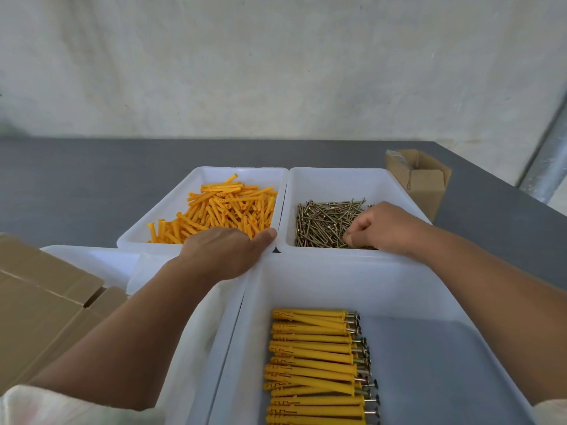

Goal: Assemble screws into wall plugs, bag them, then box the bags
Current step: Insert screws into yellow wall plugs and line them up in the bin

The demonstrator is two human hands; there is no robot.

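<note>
Right hand [383, 228] perhaps pinching screws [322, 222]; fingertips hidden.

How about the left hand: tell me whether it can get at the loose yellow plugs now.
Most likely yes: the left hand reaches over the near rim of the open plug tray, right at the plugs, and nothing covers them.

Far side: a pale, mottled wall [276, 56] spans the full width under soft, even light. Below it, a dark grey matte table [76, 185] runs from left to right. Beyond the table's right edge, a silvery metal post [549, 161] appears slanted.
</note>
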